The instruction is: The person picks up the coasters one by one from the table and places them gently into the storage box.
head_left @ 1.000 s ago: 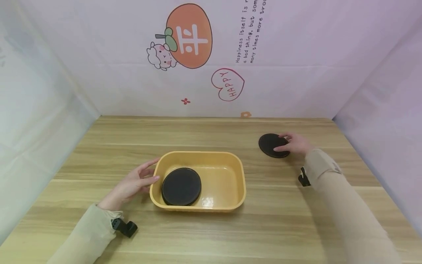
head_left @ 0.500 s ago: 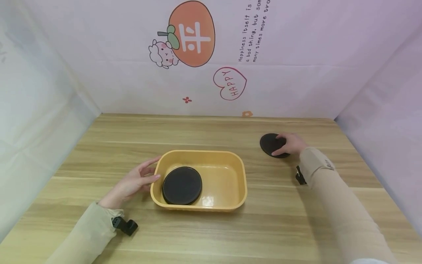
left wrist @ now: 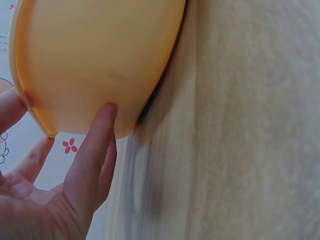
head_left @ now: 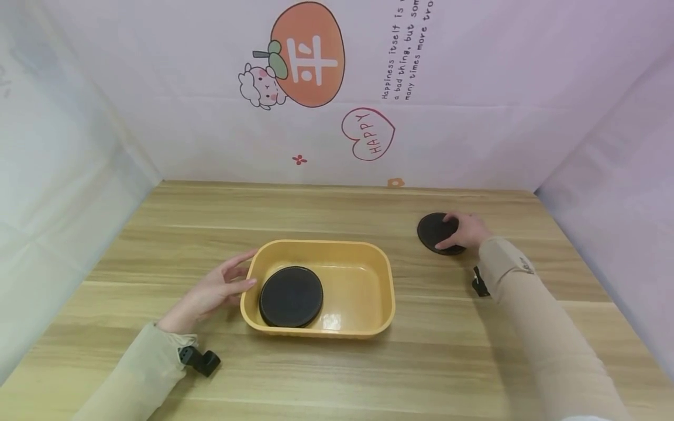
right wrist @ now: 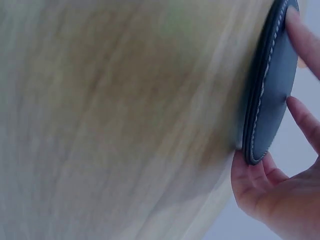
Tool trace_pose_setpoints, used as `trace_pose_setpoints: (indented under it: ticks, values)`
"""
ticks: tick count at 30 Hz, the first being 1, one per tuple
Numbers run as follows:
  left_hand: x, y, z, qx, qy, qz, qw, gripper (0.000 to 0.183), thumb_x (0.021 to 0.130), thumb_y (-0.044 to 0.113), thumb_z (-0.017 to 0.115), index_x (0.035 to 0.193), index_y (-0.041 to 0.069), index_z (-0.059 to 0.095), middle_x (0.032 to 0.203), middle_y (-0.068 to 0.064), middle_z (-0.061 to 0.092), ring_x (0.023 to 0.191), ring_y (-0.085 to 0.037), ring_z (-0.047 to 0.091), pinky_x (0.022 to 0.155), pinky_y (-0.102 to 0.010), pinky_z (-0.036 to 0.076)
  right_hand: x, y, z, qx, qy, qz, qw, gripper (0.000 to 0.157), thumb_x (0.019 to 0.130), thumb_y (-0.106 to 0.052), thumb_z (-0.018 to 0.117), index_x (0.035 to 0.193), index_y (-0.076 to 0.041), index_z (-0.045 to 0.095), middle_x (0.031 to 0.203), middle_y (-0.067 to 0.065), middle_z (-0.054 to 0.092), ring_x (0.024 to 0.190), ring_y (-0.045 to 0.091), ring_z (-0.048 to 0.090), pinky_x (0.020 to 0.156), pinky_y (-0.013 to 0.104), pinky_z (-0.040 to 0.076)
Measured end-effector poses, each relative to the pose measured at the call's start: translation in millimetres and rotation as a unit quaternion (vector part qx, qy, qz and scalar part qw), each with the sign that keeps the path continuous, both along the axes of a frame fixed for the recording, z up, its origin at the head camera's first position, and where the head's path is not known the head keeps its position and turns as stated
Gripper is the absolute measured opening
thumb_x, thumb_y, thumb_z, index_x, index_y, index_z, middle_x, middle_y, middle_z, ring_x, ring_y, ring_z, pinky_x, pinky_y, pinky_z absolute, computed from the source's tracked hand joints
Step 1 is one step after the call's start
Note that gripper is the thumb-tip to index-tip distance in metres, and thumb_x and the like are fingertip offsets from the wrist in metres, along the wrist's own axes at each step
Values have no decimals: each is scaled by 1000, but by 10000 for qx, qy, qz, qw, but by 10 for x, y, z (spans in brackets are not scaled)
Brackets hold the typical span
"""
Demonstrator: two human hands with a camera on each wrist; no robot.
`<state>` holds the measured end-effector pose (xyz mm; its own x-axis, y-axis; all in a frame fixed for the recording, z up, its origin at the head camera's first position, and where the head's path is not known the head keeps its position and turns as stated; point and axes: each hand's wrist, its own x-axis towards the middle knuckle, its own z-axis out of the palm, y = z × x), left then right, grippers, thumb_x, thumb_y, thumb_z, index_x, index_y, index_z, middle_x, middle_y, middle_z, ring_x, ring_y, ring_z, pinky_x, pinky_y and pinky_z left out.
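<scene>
In the head view a yellow plastic box (head_left: 363, 298) stands on the wooden table. Black round coasters (head_left: 291, 296), seemingly stacked, lie in its left half. My left hand (head_left: 216, 288) holds the box's left end. The thumb is at the rim, and in the left wrist view fingertips press the outer wall (left wrist: 100, 60). Farther back on the right, my right hand (head_left: 466, 231) grips another black coaster (head_left: 433, 233). Seen from the right wrist, this coaster (right wrist: 272, 100) has pale stitching along its edge; fingertips lie on its face and others curl at its lower edge.
Both wrists carry small black cameras; the left one (head_left: 200, 361) is near the table surface. A printed white cloth (head_left: 447, 140) hangs behind the table (head_left: 337, 210), with cloth walls on the left (head_left: 63, 175) and right (head_left: 621, 169).
My right hand has moved slightly left and farther over its coaster, closing its fingers about it. The left hand and the box have kept their places.
</scene>
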<state>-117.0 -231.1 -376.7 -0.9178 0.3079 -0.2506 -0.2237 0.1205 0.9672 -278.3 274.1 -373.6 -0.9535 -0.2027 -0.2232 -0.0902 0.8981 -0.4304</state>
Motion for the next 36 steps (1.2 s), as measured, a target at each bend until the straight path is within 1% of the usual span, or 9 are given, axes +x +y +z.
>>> trace_pose_setpoints:
  ticks: [5, 13, 17, 20, 24, 26, 29, 31, 36]
  values:
    - [3, -4, 1, 34, 12, -5, 10000, 73, 93, 7, 58, 151, 5, 15, 137, -34, 34, 98, -12, 59, 81, -31, 56, 2, 80, 22, -337, 31, 12, 9994, 63, 76, -20, 78, 124, 5, 46, 136, 40, 35, 125, 55, 31, 106, 62, 29]
    - [3, 4, 16, -3, 13, -15, 10000, 73, 93, 8, 58, 152, 6, 15, 138, -34, 33, 98, -12, 59, 80, -31, 56, 99, 202, 100, -1109, -604, -176, 9918, 55, 84, -8, 69, 130, 7, 42, 140, 43, 27, 127, 56, 30, 105, 60, 34]
    - [11, 3, 18, -21, 7, -13, 10000, 72, 93, 7, 57, 152, 6, 14, 138, -34, 33, 98, -13, 59, 79, -31, 56, 133, 300, 67, -1441, -657, -194, 9872, 51, 87, -4, 64, 130, 11, 42, 135, 44, 33, 119, 50, 44, 90, 43, 50]
    - [14, 3, 18, -15, 26, -55, 10000, 72, 93, 8, 57, 152, 6, 14, 138, -34, 34, 98, -13, 59, 79, -32, 57, 166, 377, 41, -1844, -839, -214, 9790, 50, 90, -2, 59, 132, 12, 37, 135, 44, 32, 109, 34, 55, 79, 29, 53]
    - [12, 4, 15, -37, 31, -75, 10000, 72, 93, 8, 57, 152, 6, 15, 136, -33, 36, 97, -12, 59, 78, -31, 57, 216, 451, 21, -2687, -1212, -361, 9549, 52, 93, -3, 53, 137, 12, 29, 134, 40, 33, 93, 8, 59, 77, 22, 54]
    - [12, 1, 14, -47, 32, -73, 10000, 72, 94, 8, 57, 152, 6, 15, 135, -33, 36, 97, -11, 59, 78, -32, 57, 241, 480, 17, -3093, -1352, -471, 9401, 47, 94, -5, 54, 135, 7, 35, 126, 28, 42, 86, 1, 58, 77, 21, 54]
    - [7, -3, 8, -32, 22, -36, 10000, 72, 93, 8, 57, 152, 6, 15, 135, -32, 37, 96, -11, 60, 78, -32, 57, 274, 515, 17, -3615, -1448, -568, 9193, 31, 93, -7, 56, 124, -11, 49, 111, 4, 51, 83, 0, 59, 74, 20, 54]
    - [5, -4, 7, -38, 11, -15, 10000, 72, 93, 9, 58, 152, 7, 15, 135, -31, 37, 97, -12, 60, 78, -32, 57, 295, 539, 13, -3989, -1515, -534, 9028, 26, 93, -4, 55, 113, -21, 53, 104, -6, 52, 84, 2, 60, 74, 20, 55]
    - [12, -4, 13, -47, 58, -51, 10000, 72, 93, 9, 58, 152, 6, 15, 136, -33, 36, 97, -12, 60, 77, -32, 57, 351, 566, -6, -4847, -1808, -583, 8538, 31, 93, 4, 50, 103, -24, 61, 108, -1, 47, 87, 7, 60, 76, 23, 56]
